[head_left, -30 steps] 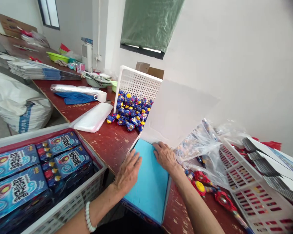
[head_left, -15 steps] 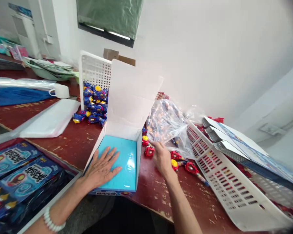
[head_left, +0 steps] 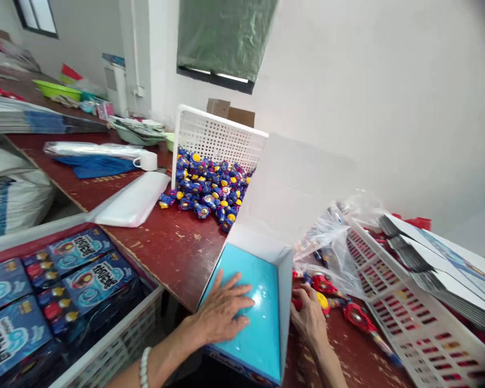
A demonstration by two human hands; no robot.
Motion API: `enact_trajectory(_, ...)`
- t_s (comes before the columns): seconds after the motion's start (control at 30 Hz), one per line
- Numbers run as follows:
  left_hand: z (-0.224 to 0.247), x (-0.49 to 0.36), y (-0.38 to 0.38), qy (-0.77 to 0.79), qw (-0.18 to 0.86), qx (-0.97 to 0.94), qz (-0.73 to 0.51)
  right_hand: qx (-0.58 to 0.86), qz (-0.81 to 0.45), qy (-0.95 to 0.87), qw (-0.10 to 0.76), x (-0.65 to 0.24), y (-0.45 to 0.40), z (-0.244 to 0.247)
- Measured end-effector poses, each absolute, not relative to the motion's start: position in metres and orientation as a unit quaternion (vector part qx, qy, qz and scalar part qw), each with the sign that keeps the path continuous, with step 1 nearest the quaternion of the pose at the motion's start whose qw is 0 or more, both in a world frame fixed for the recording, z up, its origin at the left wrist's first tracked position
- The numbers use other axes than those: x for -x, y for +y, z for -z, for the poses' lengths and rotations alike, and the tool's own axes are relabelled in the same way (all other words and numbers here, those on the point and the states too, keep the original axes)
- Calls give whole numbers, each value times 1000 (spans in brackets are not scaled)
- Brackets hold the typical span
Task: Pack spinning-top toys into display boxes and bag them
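My left hand, a beaded bracelet at its wrist, lies flat with fingers spread on the bright blue panel inside an open cardboard box. The box's white lid stands raised at the back. Just right of the box, my right hand is curled over a red toy on the table, its fingertips partly hidden. Beside that hand lie more red toys, one with a yellow disc and another with a long clear stem.
A tipped white basket spills blue toys behind the box. On the right, a white basket holds red toys, with folded cartons on top. Packed boxes fill a crate at left. Plastic sleeves and a mug lie beyond.
The view has swung left, so things appear farther right. My right hand has come nearer the box's right side and closed over a red toy. My left hand stays flat on the blue panel.
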State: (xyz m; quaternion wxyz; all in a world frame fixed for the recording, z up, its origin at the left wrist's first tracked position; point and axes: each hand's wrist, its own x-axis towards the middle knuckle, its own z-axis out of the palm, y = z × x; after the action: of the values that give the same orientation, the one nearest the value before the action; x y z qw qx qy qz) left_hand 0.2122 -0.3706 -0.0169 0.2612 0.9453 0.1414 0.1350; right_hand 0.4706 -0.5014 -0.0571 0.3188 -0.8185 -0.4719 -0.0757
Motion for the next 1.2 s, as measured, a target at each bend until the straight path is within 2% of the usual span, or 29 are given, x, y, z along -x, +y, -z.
enact_trajectory(0.13, 17, -218, -366, 147, 281, -938, -138, 814, 78, -393, 421, -477, -520, 47)
enact_trajectory(0.27, 13, -219, -366, 157, 328, -919, -149, 711, 6, -204, 673, -463, -550, 9)
enact_trajectory(0.3, 9, -220, -369, 159, 358, -904, -169, 681, -16, -205, 703, -455, -557, -5)
enact_trajectory(0.37, -1, -222, -377, 158, 458, -849, -211, 661, -80, -317, 675, -435, -565, -35)
enact_trajectory(0.43, -11, -225, -384, 139, 589, -768, -207, 650, -183, -469, 569, -415, -563, -62)
enact_trajectory(0.5, -18, -226, -387, 112, 702, -690, -134, 645, -237, -548, 477, -399, -550, -78)
enact_trajectory(0.57, -19, -223, -386, 102, 761, -637, -74, 643, -268, -556, 454, -390, -531, -83)
enact_trajectory(0.63, -16, -219, -380, 137, 758, -630, -97, 641, -316, -507, 481, -386, -508, -78)
enact_trajectory(0.73, -5, -212, -371, 225, 698, -648, -207, 634, -387, -417, 523, -383, -474, -62)
enact_trajectory(0.83, 10, -209, -366, 276, 642, -659, -279, 603, -375, -409, 573, -380, -446, -51)
enact_trajectory(0.93, 27, -211, -366, 302, 585, -671, -340, 612, -251, -468, 585, -383, -422, -48)
enact_trajectory(1.1, 45, -214, -372, 283, 531, -699, -386, 636, -26, -581, 507, -394, -385, -38)
enact_trajectory(1.2, 46, -213, -372, 279, 512, -718, -381, 604, 48, -652, 457, -390, -371, -32)
